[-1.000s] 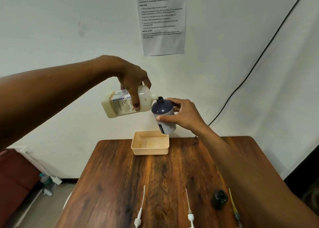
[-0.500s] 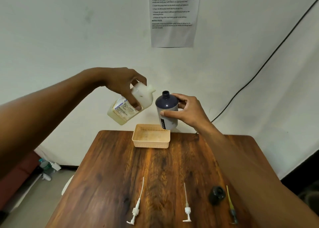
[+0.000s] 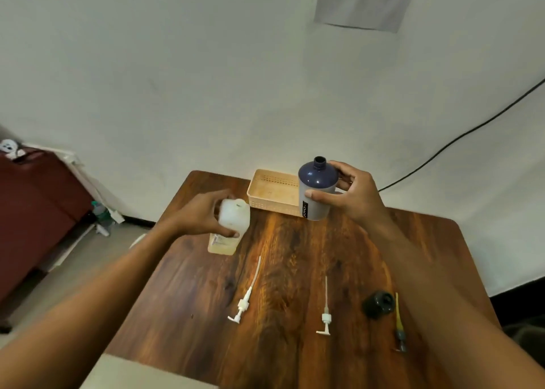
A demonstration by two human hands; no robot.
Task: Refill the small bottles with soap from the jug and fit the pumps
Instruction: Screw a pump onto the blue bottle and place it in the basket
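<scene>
A wooden table (image 3: 182,300) meets a pale wall. Near its left edge the left hand (image 3: 200,214) grips the upright jug (image 3: 234,220). By the far edge the right hand (image 3: 354,194) clasps the open-necked bottle (image 3: 317,191) upright. White pumps (image 3: 246,295) lie toward the near edge, tubes pointing away, the leftmost nearer the left hand.

Dark wooden table (image 3: 295,256); beige basket (image 3: 272,192) at its far edge; soap jug (image 3: 227,235) upright left of centre; nearer, 2 pumps lying flat, left white pump (image 3: 242,303) and right white pump (image 3: 326,318); black cap (image 3: 379,303) touching yellow-tubed pump (image 3: 399,328) at right.
</scene>
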